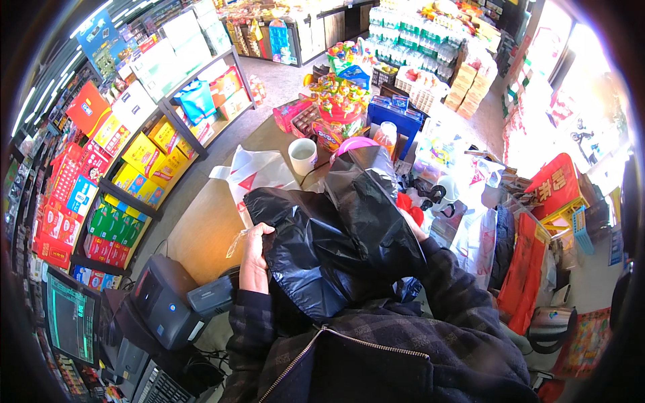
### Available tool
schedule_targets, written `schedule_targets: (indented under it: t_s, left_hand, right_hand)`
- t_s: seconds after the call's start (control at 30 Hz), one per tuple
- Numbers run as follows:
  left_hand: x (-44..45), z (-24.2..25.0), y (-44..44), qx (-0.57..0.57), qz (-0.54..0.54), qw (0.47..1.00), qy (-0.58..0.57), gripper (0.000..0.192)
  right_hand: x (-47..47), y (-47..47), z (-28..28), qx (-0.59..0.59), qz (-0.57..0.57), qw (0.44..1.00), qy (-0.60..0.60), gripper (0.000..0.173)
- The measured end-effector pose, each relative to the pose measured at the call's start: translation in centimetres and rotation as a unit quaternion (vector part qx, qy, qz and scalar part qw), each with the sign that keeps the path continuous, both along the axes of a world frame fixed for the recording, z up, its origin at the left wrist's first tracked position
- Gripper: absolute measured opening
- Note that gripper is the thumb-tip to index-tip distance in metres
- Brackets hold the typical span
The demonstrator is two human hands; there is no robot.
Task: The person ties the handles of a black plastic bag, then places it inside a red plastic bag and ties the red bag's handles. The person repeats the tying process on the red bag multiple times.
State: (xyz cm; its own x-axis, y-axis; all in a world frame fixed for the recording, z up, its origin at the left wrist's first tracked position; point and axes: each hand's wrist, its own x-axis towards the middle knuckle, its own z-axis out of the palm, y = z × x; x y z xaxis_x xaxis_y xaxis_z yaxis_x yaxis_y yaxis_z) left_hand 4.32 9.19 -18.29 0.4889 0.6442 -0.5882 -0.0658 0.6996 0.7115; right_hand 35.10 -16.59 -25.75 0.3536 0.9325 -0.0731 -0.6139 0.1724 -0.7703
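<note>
A large black plastic bag (pixel 327 242) spreads out in front of my chest, creased and shiny. My left hand (pixel 256 254) grips its left edge, thumb uppermost. On the other side my right hand (pixel 414 226) holds the bag's right part; most of its fingers are hidden behind the plastic. Whether the bag contains anything cannot be seen. Just beyond it, a white plastic bag with red print (pixel 259 171) lies on the wooden counter (pixel 201 221). A white mug (pixel 303 155) with liquid in it stands behind, close to the rim of a pink item (pixel 357 144).
Left of me are a receipt printer (pixel 211 294), a dark checkout machine (pixel 164 302), a monitor (pixel 73 317) and a keyboard (pixel 164 383). Candy displays (pixel 337 101) and a blue rack (pixel 395 118) crowd the counter's far end. White bags (pixel 473 242) hang or lie at right.
</note>
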Motion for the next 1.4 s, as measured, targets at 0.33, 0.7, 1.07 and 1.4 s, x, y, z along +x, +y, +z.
schedule_targets:
  t_s: [0.33,0.7,1.07,1.4]
  left_hand:
    - [0.5,1.4,-1.0,0.006,0.015,1.0,-0.013,0.004]
    - [0.7,2.3,-1.8,-0.011,-0.02,0.996,-0.087,0.02]
    - [0.6,1.2,-1.6,0.381,-0.084,0.919,0.058,0.058]
    - [0.6,2.2,-3.2,0.329,-0.11,0.937,0.027,0.029]
  right_hand:
    - [2.7,-0.4,15.4,-0.232,-0.235,0.597,-0.731,0.031]
    - [-13.2,7.3,20.7,-0.121,0.146,0.778,-0.599,0.054]
    - [-20.5,8.5,12.6,-0.187,0.11,0.698,-0.683,0.062]
    - [-12.0,6.4,14.2,-0.089,-0.129,0.729,-0.666,0.047]
